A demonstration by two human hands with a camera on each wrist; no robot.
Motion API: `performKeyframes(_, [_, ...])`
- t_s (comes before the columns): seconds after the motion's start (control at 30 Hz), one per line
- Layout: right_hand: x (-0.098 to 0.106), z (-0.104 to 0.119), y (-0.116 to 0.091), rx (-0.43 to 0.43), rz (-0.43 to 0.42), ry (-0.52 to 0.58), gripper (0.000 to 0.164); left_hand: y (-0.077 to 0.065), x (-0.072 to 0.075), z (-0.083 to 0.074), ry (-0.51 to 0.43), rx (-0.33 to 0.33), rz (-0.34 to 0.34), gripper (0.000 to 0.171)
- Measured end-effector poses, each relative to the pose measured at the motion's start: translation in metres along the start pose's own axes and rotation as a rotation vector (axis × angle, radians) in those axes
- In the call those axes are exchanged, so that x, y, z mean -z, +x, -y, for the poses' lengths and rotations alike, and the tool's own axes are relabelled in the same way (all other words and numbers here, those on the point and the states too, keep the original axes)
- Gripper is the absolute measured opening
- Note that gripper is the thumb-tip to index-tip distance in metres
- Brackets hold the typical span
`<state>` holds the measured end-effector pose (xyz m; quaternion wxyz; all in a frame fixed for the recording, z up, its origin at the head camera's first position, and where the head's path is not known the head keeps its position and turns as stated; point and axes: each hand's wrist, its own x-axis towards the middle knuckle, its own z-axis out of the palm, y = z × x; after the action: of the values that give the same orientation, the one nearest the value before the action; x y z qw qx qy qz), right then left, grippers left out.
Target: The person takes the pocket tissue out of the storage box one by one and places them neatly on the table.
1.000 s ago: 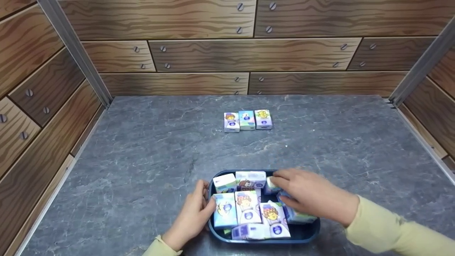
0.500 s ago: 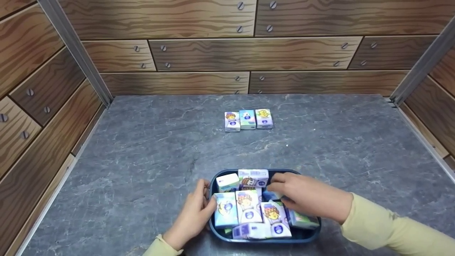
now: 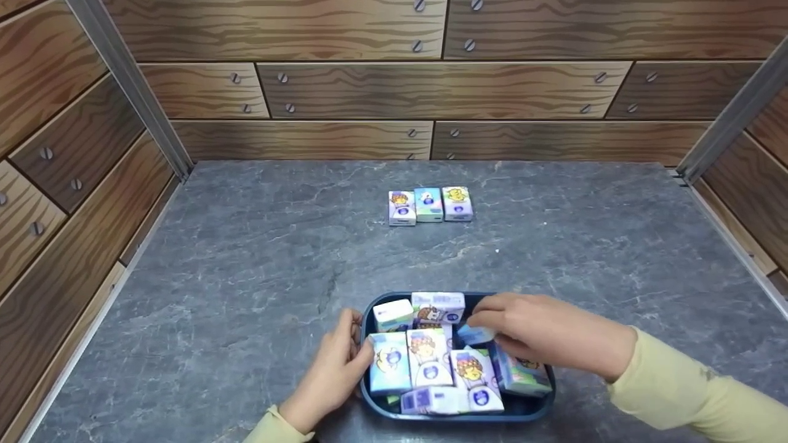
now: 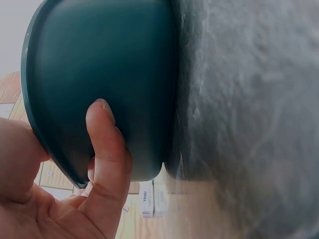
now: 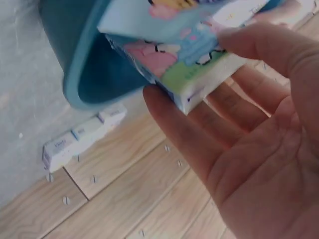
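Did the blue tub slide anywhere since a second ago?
No, not that I can see. In the head view, the blue tub sits at the same spot against the marble pattern of the table.

Bin (image 3: 458, 418): dark teal-blue. Boxes (image 3: 430, 357): white, lilac, light blue, green; cartoon figures, blue round marks. Tabletop (image 3: 277, 246): grey, pale veining. Walls (image 3: 345, 92): brown wood-grain print. Sleeves (image 3: 665, 384): pale yellow.
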<state>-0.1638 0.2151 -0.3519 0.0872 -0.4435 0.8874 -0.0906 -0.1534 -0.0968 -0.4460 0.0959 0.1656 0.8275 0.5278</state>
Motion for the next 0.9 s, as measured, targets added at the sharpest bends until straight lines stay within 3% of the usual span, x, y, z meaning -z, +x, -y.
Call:
performKeyframes(0.2, [0.019,0.001,-0.006,-0.013,-0.008,0.031,0.037,0.0,0.001,0.0,0.01,-0.002,-0.005,0.023])
performKeyframes(0.6, [0.047,-0.004,-0.017,-0.068,-0.055,-0.038,0.036,0.0,0.0,0.0,-0.042,0.015,0.015,0.023])
performKeyframes(0.8, [0.053,-0.02,-0.022,-0.074,-0.142,-0.029,0.036,0.0,0.0,0.0,-0.035,0.009,0.009,0.022])
performKeyframes(0.9, [0.054,-0.035,-0.024,-0.122,-0.173,-0.022,0.037,0.0,0.0,0.0,-0.026,-0.004,0.002,0.022])
